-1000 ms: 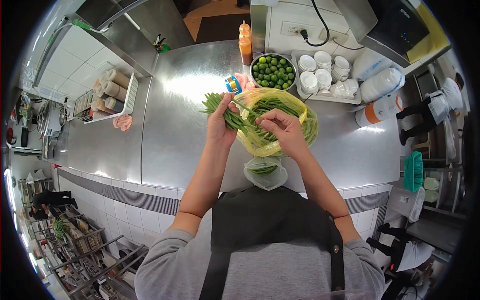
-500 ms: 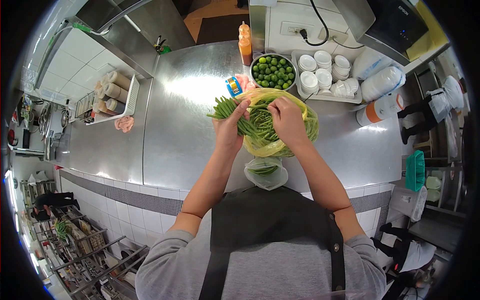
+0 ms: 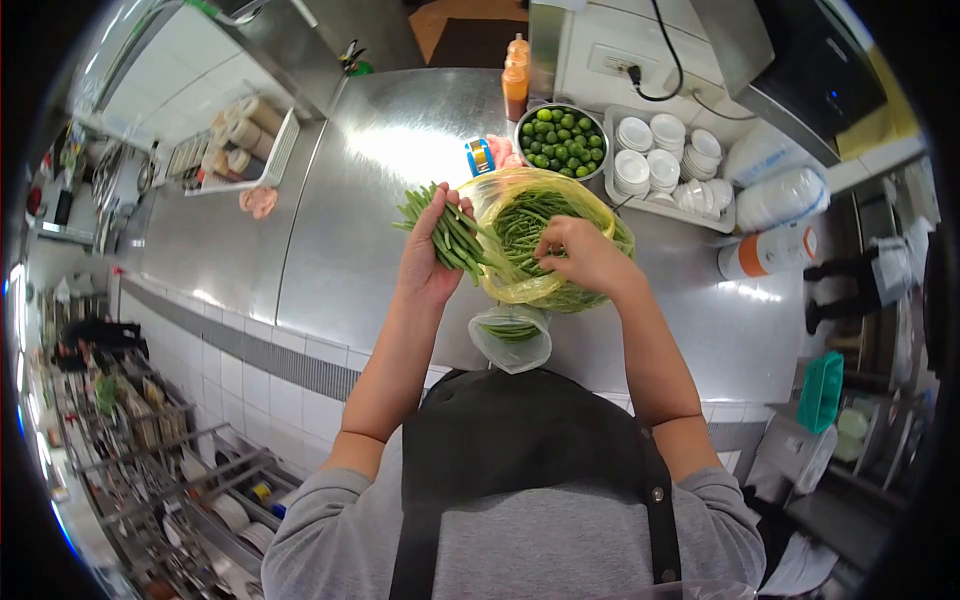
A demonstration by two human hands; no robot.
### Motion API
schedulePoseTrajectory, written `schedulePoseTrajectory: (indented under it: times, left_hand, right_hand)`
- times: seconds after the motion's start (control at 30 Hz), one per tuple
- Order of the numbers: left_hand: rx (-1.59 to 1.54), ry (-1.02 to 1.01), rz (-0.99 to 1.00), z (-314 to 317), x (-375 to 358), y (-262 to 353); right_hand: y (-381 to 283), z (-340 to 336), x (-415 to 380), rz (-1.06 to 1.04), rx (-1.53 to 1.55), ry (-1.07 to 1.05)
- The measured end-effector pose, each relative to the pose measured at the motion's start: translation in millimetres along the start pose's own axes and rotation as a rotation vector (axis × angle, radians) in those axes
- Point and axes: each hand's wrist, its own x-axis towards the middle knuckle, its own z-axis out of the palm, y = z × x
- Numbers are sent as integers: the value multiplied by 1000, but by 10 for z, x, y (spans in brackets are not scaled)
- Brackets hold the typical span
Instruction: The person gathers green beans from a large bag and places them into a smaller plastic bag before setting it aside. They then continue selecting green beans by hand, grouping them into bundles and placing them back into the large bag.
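Observation:
A bunch of cut green beans [image 3: 455, 235] is gripped in my left hand [image 3: 428, 255], its thumb lying across the stems. Just right of it, a yellow plastic bag [image 3: 527, 291] stands with its mouth spread, full of more green beans [image 3: 527, 215]. My right hand [image 3: 585, 256] is over the bag's right side, fingers bent and drawn together at the beans; what lies between the fingertips cannot be made out. At the counter's near edge, in front of my apron, a small clear plastic bag [image 3: 522, 356] holds some green beans.
Behind the yellow bag are a metal bowl of limes [image 3: 562, 140], a blue tape roll [image 3: 480, 157] and orange sauce bottles [image 3: 515, 88]. A white tray [image 3: 650, 203] of stacked small dishes is at right, near a white-and-orange container [image 3: 765, 252]. A bottle basket [image 3: 282, 150] stands left.
My left hand has shifted slightly left with the beans. My right hand has lowered toward the beans in the yellow bag. The whole view has turned slightly.

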Motion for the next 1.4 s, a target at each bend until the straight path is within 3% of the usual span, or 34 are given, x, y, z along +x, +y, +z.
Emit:
schedulePoseTrajectory:
  times: [0.07,0.13,0.27,0.43,0.57,0.63,0.73,0.87,0.97,1.03,1.13,1.2,1.23,1.4]
  left_hand:
    - [-37,12,14,-70,-86,-77]
    - [-62,64,12,-81,-183,-144]
    - [-129,59,-67,-157,-368,-212]
    - [226,188,-40,33,-468,-270]
    - [422,123,-75,214,-274,-368]
    - [535,58,-109,279,-136,-392]
    - [558,7,-140,332,21,-371]
    - [519,-20,-196,253,195,-231]
    - [498,-39,-250,195,292,-186]
    - [488,-60,-277,145,352,-192]
    - [591,-156,-261,99,412,-248]
    - [690,-311,-184,119,416,-261]
    - [683,-319,-186,151,401,-257]
    - [819,-433,-106,222,417,-193]
  right_hand:
    - [51,44,-90,-101,-18,-93]
    - [83,77,-143,-99,-169,38]
    - [102,85,-86,-201,-124,45]
    - [-112,-103,-23,-189,145,362]
    - [-118,-145,-45,-163,144,470]
    - [-8,-76,-64,-234,-28,304]
    - [45,194,-106,-31,-245,339]
    - [41,250,-24,39,-273,249]
    - [-88,166,-8,-2,-216,385]
    - [-261,116,14,60,179,644]
    - [-502,17,47,-13,170,768]
    - [-490,97,74,18,320,750]
    - [-496,119,97,35,486,731]
    - [-595,168,105,58,710,628]
